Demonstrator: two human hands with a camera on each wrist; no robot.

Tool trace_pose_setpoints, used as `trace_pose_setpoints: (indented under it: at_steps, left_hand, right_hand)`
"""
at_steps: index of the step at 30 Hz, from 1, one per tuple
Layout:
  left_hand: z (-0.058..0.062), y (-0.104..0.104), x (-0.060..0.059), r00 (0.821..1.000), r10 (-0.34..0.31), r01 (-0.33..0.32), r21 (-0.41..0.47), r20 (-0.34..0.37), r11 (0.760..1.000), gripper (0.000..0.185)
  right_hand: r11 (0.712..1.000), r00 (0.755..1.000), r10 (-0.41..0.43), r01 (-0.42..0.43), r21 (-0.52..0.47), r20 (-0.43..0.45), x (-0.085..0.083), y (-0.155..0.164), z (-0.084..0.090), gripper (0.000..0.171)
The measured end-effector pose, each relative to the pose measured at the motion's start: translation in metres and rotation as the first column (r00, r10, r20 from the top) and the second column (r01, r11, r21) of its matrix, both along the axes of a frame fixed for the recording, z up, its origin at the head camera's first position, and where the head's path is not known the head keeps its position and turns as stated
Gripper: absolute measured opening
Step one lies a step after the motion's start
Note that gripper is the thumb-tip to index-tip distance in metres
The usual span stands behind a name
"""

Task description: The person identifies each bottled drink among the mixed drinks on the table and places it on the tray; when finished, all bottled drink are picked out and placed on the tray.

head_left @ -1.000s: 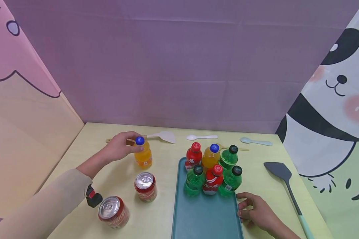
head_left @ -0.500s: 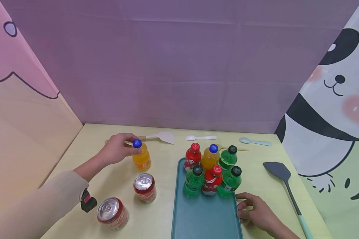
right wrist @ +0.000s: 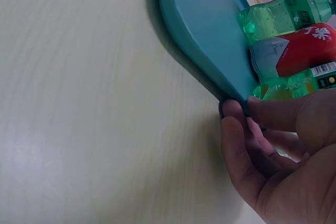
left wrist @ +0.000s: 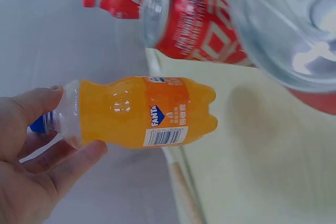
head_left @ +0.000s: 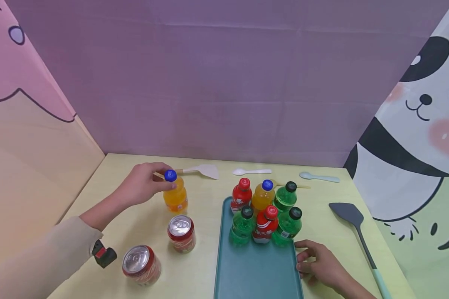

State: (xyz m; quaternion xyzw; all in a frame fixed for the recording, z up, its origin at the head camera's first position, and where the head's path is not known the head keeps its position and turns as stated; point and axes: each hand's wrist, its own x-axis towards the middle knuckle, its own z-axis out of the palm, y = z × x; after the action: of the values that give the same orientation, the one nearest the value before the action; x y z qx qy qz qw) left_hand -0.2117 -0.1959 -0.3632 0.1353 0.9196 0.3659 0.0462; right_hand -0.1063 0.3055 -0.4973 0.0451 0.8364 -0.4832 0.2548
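My left hand [head_left: 144, 182] grips an orange soda bottle [head_left: 176, 196] with a blue cap, around its neck and shoulder. In the left wrist view the thumb and fingers lie about the upper part of this bottle [left wrist: 136, 111], its Fanta label and barcode showing. Two red soda cans [head_left: 182, 238] stand just in front of it. On the right, my right hand [head_left: 319, 265] pinches the edge of a teal tray [head_left: 260, 274]. The right wrist view has the thumb and fingers at the tray's rim [right wrist: 210, 66]. Several red, orange and green bottles [head_left: 265, 224] stand together at the tray's far end.
Behind the bottles lie a white spoon [head_left: 252, 171], a pale blue spoon [head_left: 319, 177] and a yellow utensil [head_left: 301, 186]. A white spatula [head_left: 205, 170] lies behind the left hand. A dark turner [head_left: 349, 214] with a mint handle lies at the right.
My left hand and the orange soda bottle have shifted slightly left. The right hand, the tray and the bottles on it have stayed in place.
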Motion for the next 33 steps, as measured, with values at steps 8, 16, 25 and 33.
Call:
trace_pose_setpoints:
  at_steps: [8,16,25,33]
  left_hand:
    - [0.027,0.007,0.008,0.999,-0.003,0.004,0.012,-0.036,1.0,0.035]
    - [0.065,0.025,0.023,0.994,-0.052,0.054,0.019,-0.096,0.998,0.033]
    - [0.084,0.069,0.047,0.971,-0.218,0.226,0.078,-0.099,0.971,0.032]
    - [0.068,0.119,0.064,0.945,-0.327,0.322,0.091,0.035,0.942,0.025]
  right_hand:
    - [1.0,1.0,0.017,-0.017,-0.002,-0.004,0.002,-0.001,-0.002,0.056]
    - [1.0,0.999,0.029,-0.029,0.01,-0.012,0.0,-0.001,-0.001,0.055]
    - [1.0,0.999,0.023,-0.023,0.005,-0.029,0.001,-0.002,0.003,0.055]
    - [1.0,1.0,0.003,-0.002,0.017,-0.019,-0.001,-0.002,0.002,0.055]
